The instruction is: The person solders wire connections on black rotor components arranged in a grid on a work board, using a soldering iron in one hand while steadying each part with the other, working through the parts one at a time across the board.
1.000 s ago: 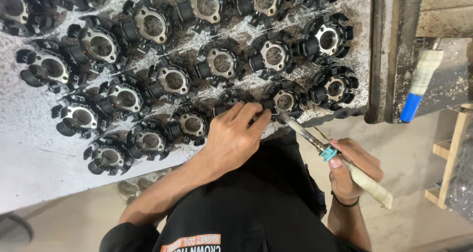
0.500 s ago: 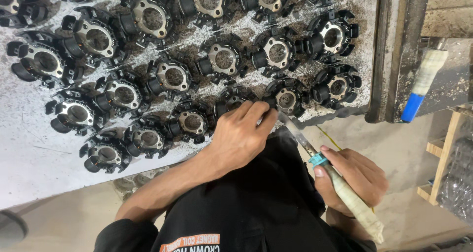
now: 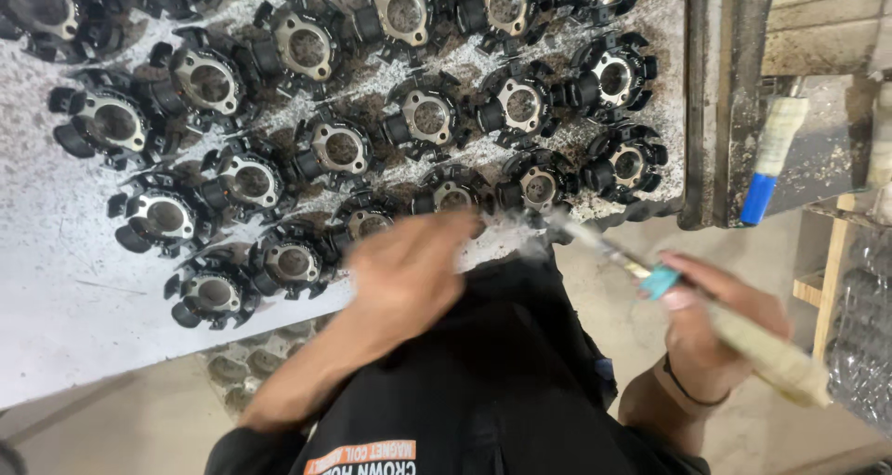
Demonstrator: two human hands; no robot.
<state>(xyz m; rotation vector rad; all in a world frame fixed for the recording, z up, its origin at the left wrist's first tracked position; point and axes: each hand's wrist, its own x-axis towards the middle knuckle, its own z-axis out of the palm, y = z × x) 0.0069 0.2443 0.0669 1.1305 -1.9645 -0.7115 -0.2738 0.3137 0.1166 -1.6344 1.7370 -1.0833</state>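
Many black star-shaped metal parts with silvery ring centres lie in rows on a speckled white work table (image 3: 56,298). My left hand (image 3: 409,266), blurred by motion, reaches over the table's near edge just below one part (image 3: 452,194) in the front row. Whether it holds anything cannot be made out. My right hand (image 3: 711,322) grips a long soldering iron (image 3: 743,340) with a cloth-wrapped handle and a blue collar. Its thin tip points up-left toward the part (image 3: 537,185) at the table edge, where a wisp of smoke rises.
A dark metal frame post (image 3: 725,94) runs along the table's right edge. Beyond it a second tool with a white and blue handle (image 3: 769,159) rests on a ledge. A wooden frame (image 3: 832,270) stands at the right. Concrete floor lies below.
My left hand has slid down-left off the front part. My right hand has moved right and drawn the iron back a little. The view has shifted slightly.
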